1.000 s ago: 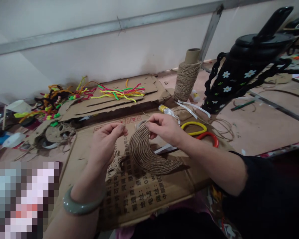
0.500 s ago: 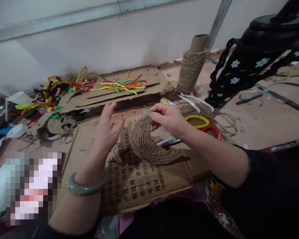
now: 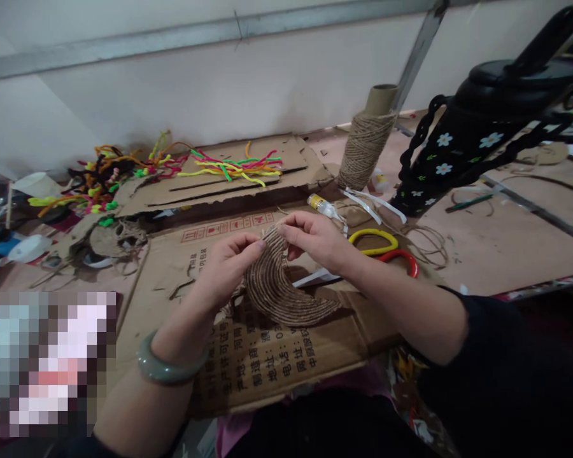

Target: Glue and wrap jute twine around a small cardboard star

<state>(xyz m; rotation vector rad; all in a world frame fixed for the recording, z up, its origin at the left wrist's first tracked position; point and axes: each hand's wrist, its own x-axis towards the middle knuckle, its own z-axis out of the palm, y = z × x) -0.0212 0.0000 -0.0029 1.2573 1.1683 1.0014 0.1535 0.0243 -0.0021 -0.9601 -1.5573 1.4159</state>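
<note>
- Two bare hands meet at the upper tip of a twine-wrapped crescent (image 3: pixel 279 286); the left hand (image 3: pixel 226 267) pinches that tip from the left, thumb and fingers closed on it; the right hand (image 3: pixel 315 238) pinches the same tip from the right, fingers closed, seemingly also on a loose twine end, though that end is too fine to make out.
- Crescent: raised at the pinched tip, its lower horn resting on the flat cardboard sheet (image 3: pixel 267 369) in front of the person; judged light and fairly stiff, rough enough not to slip; the wound coils could shift under pressure, so the edges or tip seem the best grip.
- Beside the right hand: a small glue bottle (image 3: pixel 321 205); a yellow ring (image 3: pixel 373 240) and a red ring (image 3: pixel 403 259), touching.
- Farther back: a twine spool (image 3: pixel 365 149), upright; a black flowered bottle (image 3: pixel 463 146); bright pipe cleaners (image 3: pixel 233 166) on torn cardboard.
</note>
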